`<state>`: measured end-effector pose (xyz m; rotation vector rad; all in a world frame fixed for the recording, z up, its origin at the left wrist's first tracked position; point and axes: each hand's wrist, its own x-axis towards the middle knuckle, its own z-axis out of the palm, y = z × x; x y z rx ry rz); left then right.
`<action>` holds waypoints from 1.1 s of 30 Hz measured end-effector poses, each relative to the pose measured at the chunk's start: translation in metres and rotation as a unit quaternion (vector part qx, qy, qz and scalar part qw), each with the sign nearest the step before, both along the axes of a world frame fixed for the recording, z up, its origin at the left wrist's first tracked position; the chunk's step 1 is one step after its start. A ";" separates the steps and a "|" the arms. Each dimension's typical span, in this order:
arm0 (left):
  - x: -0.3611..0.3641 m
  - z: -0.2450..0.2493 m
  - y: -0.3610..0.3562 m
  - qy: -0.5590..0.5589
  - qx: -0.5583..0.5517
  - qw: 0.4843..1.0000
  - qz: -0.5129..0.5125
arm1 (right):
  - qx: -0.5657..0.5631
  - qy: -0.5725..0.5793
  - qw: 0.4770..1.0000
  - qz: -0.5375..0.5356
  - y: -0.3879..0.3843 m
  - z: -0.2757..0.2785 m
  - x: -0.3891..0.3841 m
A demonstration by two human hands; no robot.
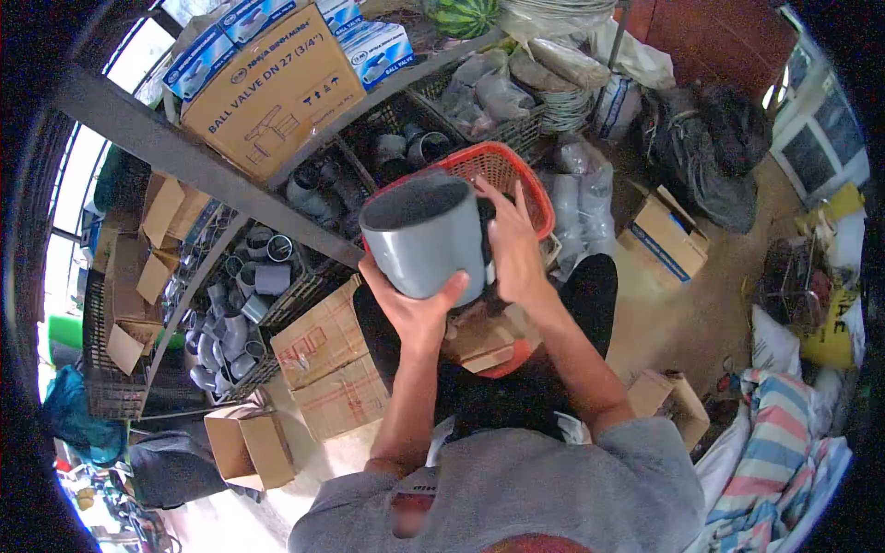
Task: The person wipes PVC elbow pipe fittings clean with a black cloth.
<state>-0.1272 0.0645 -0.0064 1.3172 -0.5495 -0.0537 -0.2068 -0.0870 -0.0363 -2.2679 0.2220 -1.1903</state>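
Observation:
A large grey plastic pipe fitting (419, 241) is held up in front of my body, its wide dark opening tilted upward. My left hand (415, 304) cups it from below, with the thumb across its front wall. My right hand (518, 241) is against the fitting's right side, where a dark edge shows; the fingers point upward and the thumb is hidden. Behind the fitting is a red plastic basket (544, 195), partly covered by it.
Black crates hold grey pipe fittings (221, 336) at left. A ball valve carton (277, 97) sits on the shelf above. An open cardboard box (249, 447) stands at lower left, another box (666, 238) at right. Plastic-wrapped parts (583, 198) stand beyond the basket.

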 end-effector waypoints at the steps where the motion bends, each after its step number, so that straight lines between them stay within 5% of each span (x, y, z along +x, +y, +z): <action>1: 0.000 0.004 0.003 -0.001 0.001 1.000 -0.002 | 0.001 -0.001 1.000 -0.002 0.002 -0.009 0.001; 3: 0.003 0.010 0.011 -0.051 0.007 0.999 -0.020 | 0.383 -0.019 0.924 0.013 0.013 -0.027 -0.003; 4: 0.011 0.008 0.017 -0.043 0.026 0.998 -0.030 | 0.382 -0.018 0.924 0.014 0.024 -0.045 -0.003; 5: 0.016 0.008 0.014 -0.044 0.025 0.998 -0.029 | 0.187 -0.051 0.971 -0.140 0.039 -0.068 0.002; 6: 0.021 0.009 0.010 0.032 -0.059 0.996 -0.050 | -0.019 -0.082 0.955 -0.284 0.048 -0.079 0.007; 7: 0.026 0.010 0.008 0.109 -0.140 0.982 -0.069 | -0.017 -0.081 0.956 -0.283 0.055 -0.062 0.007; 10: 0.034 0.003 0.013 0.242 -0.183 0.943 -0.137 | 0.365 -0.193 0.902 -0.125 0.059 -0.011 -0.005; 11: 0.034 0.002 0.012 0.315 -0.210 0.911 -0.164 | 0.367 -0.197 0.901 -0.125 0.052 0.005 -0.007; 16: 0.025 -0.025 0.019 0.220 -0.183 0.945 -0.160 | 0.419 -0.089 0.900 -0.078 0.017 0.045 -0.018; 18: 0.027 -0.027 0.031 0.028 -0.066 0.982 -0.177 | 0.420 -0.028 0.903 -0.090 0.011 0.056 -0.016; 21: 0.028 -0.005 0.029 -0.240 -0.065 0.946 -0.208 | 0.495 0.012 0.868 -0.046 -0.001 0.045 -0.014; 25: 0.022 0.009 0.029 -0.295 -0.034 0.931 -0.214 | 0.554 -0.076 0.829 -0.030 0.011 0.027 -0.011; 27: 0.023 -0.004 0.031 -0.083 -0.064 0.982 -0.154 | 0.542 -0.079 0.834 -0.070 0.027 0.028 -0.011; 28: 0.027 -0.019 0.026 -0.075 -0.132 0.983 -0.106 | 0.506 -0.086 0.854 -0.086 0.036 0.031 -0.014; 31: 0.022 -0.014 0.023 0.207 -0.191 0.949 -0.144 | 0.440 -0.108 0.884 -0.115 0.065 0.026 -0.023; 33: 0.025 -0.015 0.016 0.277 -0.205 0.928 -0.142 | 0.267 -0.162 0.935 -0.166 0.080 0.005 -0.018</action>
